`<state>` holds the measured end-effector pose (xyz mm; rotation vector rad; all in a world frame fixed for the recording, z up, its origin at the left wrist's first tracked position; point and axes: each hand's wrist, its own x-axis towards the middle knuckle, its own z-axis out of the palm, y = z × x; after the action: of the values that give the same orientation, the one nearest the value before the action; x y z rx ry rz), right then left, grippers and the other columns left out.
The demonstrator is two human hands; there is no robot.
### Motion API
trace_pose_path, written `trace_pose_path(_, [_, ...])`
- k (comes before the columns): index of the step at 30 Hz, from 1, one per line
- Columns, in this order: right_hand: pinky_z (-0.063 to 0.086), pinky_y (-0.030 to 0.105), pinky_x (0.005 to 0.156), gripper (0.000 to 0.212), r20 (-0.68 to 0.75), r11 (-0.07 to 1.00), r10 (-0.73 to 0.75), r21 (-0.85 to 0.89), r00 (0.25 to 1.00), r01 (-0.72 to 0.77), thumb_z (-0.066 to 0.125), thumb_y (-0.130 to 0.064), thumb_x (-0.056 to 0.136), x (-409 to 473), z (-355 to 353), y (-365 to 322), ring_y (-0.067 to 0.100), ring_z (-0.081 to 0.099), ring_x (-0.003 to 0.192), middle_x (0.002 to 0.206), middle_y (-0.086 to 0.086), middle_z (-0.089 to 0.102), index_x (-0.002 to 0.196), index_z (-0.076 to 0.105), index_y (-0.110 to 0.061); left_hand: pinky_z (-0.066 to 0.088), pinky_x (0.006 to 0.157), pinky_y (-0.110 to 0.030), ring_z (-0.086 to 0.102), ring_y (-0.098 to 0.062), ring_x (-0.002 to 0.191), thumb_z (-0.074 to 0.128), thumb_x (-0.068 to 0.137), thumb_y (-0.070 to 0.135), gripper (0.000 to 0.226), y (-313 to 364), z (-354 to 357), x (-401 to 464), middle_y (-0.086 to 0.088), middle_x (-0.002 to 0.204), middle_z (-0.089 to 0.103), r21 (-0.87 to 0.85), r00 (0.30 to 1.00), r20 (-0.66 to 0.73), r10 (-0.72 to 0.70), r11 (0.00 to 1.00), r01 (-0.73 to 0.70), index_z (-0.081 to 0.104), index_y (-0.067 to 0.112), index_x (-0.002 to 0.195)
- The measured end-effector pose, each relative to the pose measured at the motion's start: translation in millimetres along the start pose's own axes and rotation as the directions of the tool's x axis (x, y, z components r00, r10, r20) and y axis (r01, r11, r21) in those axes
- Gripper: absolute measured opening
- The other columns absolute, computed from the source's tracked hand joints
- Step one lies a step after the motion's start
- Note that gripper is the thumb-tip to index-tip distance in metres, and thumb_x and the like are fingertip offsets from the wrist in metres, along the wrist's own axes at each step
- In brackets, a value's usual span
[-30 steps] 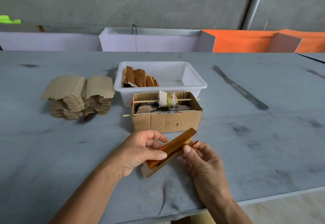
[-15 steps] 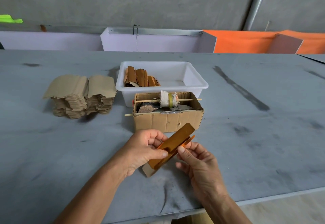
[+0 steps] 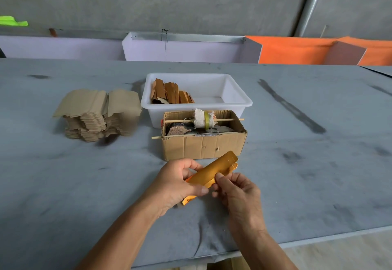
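Both my hands hold a golden-orange folded card piece (image 3: 214, 169) just above the grey table, in front of the cardboard box. My left hand (image 3: 176, 182) grips its lower left end, thumb on top and fingers curled under. My right hand (image 3: 235, 191) pinches its near edge at the middle with thumb and fingertips. The piece slants up to the right, its rounded end near the box's front wall. Its underside is hidden.
An open cardboard box (image 3: 203, 145) holds a stick with a cloth-wrapped roll (image 3: 203, 118). Behind it a white tub (image 3: 239, 100) contains several folded golden pieces (image 3: 169, 92). A stack of flat tan card blanks (image 3: 97, 115) lies to the left. The table edge (image 3: 318, 240) runs near me.
The golden piece's top flap has been folded flatter over the rest. My right hand has shifted slightly left along its near edge. Both hands keep their hold.
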<state>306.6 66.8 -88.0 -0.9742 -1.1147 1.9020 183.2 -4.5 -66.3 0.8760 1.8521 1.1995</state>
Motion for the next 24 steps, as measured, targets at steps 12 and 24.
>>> trace_pose_path(12, [0.042,0.020,0.042,0.016,0.017,0.993,0.097,0.058,0.995,-0.098,0.066,0.003,0.080,2.3,-0.4,-11.7,0.013,0.052,0.046,0.054,0.008,0.060,0.068,0.062,-0.006,0.048,0.047,-0.021,0.056,-0.018,0.054,0.074,0.067,-0.009,0.034,-1.8,-0.1,6.0,-0.005,0.069,0.064,-0.574,0.962,-0.214,-0.168,0.819,0.015,0.061,0.008,0.094])
trace_pose_path(24, [0.045,0.019,0.042,0.005,0.012,0.978,0.149,0.144,0.989,-0.149,0.067,0.001,0.080,-5.4,21.3,-16.1,0.011,0.061,0.050,0.060,0.006,0.065,0.080,0.064,-0.003,0.049,0.043,-0.019,0.059,-0.011,0.044,0.070,0.072,-0.005,0.010,0.8,23.7,5.5,-0.006,0.054,0.064,-0.779,0.941,-0.228,-0.251,0.627,-0.021,0.064,0.002,0.073])
